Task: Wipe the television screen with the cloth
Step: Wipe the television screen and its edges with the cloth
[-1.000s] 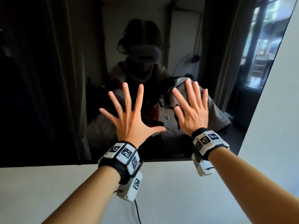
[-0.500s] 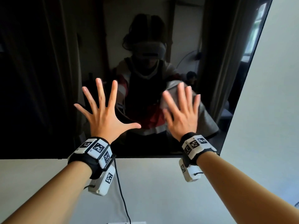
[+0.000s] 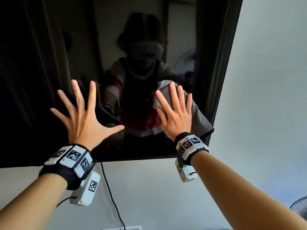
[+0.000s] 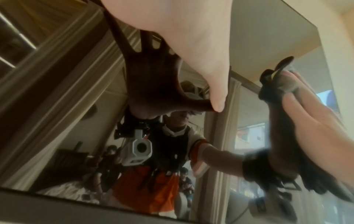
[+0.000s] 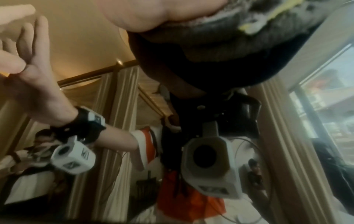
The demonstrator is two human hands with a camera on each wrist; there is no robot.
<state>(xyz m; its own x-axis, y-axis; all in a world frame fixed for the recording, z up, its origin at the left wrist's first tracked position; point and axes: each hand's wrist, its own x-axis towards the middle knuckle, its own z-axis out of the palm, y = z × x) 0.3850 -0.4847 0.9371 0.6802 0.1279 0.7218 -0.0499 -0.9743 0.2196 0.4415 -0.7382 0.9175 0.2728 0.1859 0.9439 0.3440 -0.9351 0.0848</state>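
The television screen is dark and glossy and mirrors the room. A grey cloth lies against it by the lower right corner. My right hand presses the cloth flat onto the glass with straight fingers. My left hand is spread wide with its palm towards the bare screen, to the left of the cloth. In the left wrist view the left thumb touches the screen, and the right hand covers the cloth. In the right wrist view the cloth bunches under the palm.
A white wall surrounds the television on the right and below. A black cable hangs from the bottom edge down to a white fitting. Part of a fan shows at the lower right.
My right hand has slid the cloth to the right, up to the screen's lower right corner. The left hand now lies farther from it, still spread.
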